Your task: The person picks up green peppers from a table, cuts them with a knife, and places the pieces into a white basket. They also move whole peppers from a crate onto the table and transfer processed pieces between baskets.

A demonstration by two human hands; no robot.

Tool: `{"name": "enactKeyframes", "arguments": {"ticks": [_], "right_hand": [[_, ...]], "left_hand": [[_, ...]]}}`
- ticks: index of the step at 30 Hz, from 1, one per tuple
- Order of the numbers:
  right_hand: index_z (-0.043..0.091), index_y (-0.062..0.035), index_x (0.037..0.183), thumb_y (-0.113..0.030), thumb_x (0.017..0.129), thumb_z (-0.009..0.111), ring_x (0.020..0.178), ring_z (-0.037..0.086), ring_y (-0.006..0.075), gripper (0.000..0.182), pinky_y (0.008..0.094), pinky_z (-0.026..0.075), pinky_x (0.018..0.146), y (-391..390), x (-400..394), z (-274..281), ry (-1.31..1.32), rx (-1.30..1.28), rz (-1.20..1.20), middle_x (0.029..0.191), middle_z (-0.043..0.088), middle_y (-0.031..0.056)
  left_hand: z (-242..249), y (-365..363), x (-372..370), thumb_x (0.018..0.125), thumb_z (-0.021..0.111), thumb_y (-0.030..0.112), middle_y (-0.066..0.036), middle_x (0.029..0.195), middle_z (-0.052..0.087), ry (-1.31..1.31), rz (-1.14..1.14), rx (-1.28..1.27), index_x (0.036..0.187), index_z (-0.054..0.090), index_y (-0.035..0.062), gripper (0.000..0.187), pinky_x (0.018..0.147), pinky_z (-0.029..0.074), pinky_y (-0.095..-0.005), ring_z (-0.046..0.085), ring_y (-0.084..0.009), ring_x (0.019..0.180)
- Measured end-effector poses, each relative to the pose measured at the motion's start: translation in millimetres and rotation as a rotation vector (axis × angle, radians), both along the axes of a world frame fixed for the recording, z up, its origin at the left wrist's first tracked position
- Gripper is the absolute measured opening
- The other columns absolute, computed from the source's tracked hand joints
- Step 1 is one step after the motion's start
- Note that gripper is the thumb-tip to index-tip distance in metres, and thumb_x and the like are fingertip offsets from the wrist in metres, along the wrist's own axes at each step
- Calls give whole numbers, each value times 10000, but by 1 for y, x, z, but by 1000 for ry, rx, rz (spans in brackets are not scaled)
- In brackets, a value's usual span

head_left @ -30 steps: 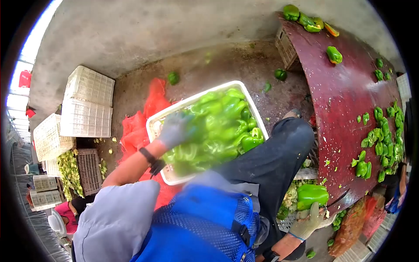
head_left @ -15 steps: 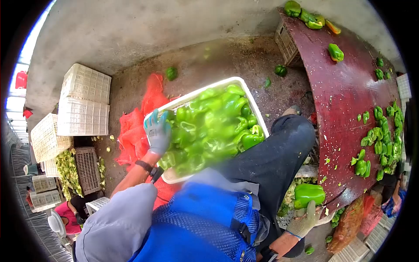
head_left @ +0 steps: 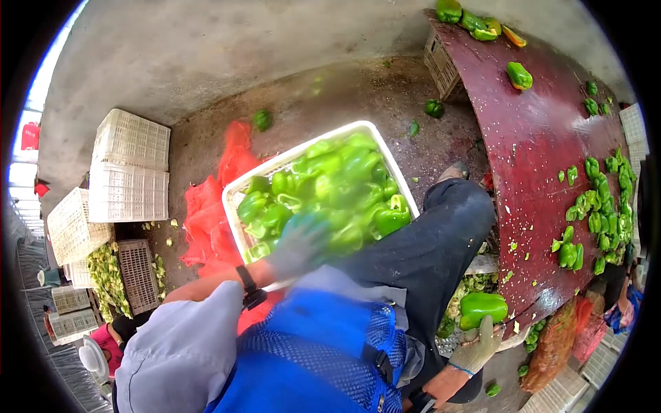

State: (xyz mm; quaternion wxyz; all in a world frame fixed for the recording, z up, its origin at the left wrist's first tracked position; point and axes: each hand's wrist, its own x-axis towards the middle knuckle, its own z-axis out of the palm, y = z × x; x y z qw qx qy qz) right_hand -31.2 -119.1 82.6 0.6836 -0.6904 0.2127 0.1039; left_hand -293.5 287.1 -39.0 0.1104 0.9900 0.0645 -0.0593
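A white crate [head_left: 320,146] full of green bell peppers [head_left: 275,219] stands on the floor before my knees. My left hand [head_left: 303,246], in a grey glove with teal fingertips, is over the crate's near side, at the peppers. Motion smears its fingers, so whether they hold a pepper cannot be seen. At the lower right my right hand [head_left: 480,344], in a pale knit glove, grips a large green bell pepper [head_left: 483,311] beside the table edge. The fingers on the pepper's underside are partly hidden.
Red mesh sacking [head_left: 205,219] lies left of the crate. A dark red table [head_left: 530,165] at right carries loose peppers. White crates [head_left: 131,165] are stacked at left, by a crate of scraps [head_left: 109,275]. Stray peppers [head_left: 434,108] lie on the floor. Other people [head_left: 110,344] are at the edges.
My left hand has moved from the crate's left rim rightward and toward me, over the near peppers. My right hand still grips its pepper. The view has shifted slightly.
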Motion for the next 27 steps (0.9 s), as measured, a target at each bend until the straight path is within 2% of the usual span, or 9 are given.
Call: {"name": "enactKeyframes", "arguments": {"ticks": [4, 8, 13, 15, 18, 21, 24, 25, 27], "right_hand": [[651, -39, 1186, -97, 1057, 701, 602, 504, 34, 150, 221, 349, 506, 5, -4, 1, 2, -9, -6, 876, 648, -1], [649, -40, 1195, -110, 1064, 706, 589, 488, 33, 159, 224, 351, 501, 2, -3, 4, -19, -19, 50, 881, 659, 1], [649, -41, 1213, -112, 1069, 714, 577, 469, 25, 173, 225, 337, 491, 10, -4, 11, -43, 11, 25, 881, 670, -2], [647, -25, 1260, -99, 1069, 716, 632, 556, 55, 216, 232, 415, 533, 4, -1, 4, -111, -70, 14, 942, 695, 27], [637, -4, 1314, -77, 1067, 709, 751, 661, 106, 267, 264, 518, 619, -9, -3, 1, -77, -14, 37, 1032, 716, 68], [626, 16, 1355, -60, 1066, 709, 904, 733, 170, 311, 315, 590, 720, -8, -7, 15, -4, -9, 108, 1120, 723, 101], [628, -1, 1310, -58, 1070, 702, 749, 675, 116, 258, 277, 524, 603, 38, -19, 30, -147, 17, -28, 1040, 721, 78], [627, -21, 1271, -70, 1071, 703, 598, 561, 61, 219, 248, 411, 495, 15, -14, 24, -64, -42, 41, 944, 699, 40], [630, -29, 1255, -74, 1070, 702, 555, 499, 41, 204, 243, 358, 467, 30, -14, 12, -107, -11, -30, 905, 680, 23]], "left_hand": [[-18, 3, -29, 978, 765, 537, -165, 1740, 477, -19, 5, 24, 1576, 676, 206, 689, 1272, 336, -789, 410, -516, 1592], [-79, 14, -27, 989, 717, 487, -170, 1754, 465, -14, -21, 137, 1618, 640, 246, 678, 1272, 304, -813, 399, -539, 1593], [-44, 4, -20, 1008, 707, 479, -183, 1729, 484, -80, 26, 117, 1630, 622, 245, 670, 1252, 325, -801, 443, -516, 1560], [-16, 12, -22, 1022, 708, 477, -196, 1699, 513, -71, 6, -84, 1625, 615, 221, 662, 1243, 354, -763, 493, -486, 1523], [4, 47, -26, 1030, 712, 471, -220, 1677, 531, -186, 65, 44, 1606, 617, 193, 646, 1234, 378, -733, 525, -466, 1492], [-28, 92, -52, 995, 748, 542, -225, 1678, 535, -7, 386, 147, 1612, 633, 180, 724, 1277, 336, -733, 469, -493, 1560], [-17, 92, -62, 1004, 737, 546, -228, 1701, 518, 228, 531, 71, 1650, 615, 175, 755, 1304, 317, -731, 420, -517, 1600], [-28, 88, -76, 1035, 691, 558, -228, 1744, 488, 216, 478, 127, 1652, 613, 145, 746, 1321, 284, -734, 369, -522, 1642], [-49, 89, -81, 1047, 672, 549, -232, 1747, 493, 211, 479, 204, 1657, 603, 140, 738, 1328, 272, -742, 370, -519, 1650]]}}
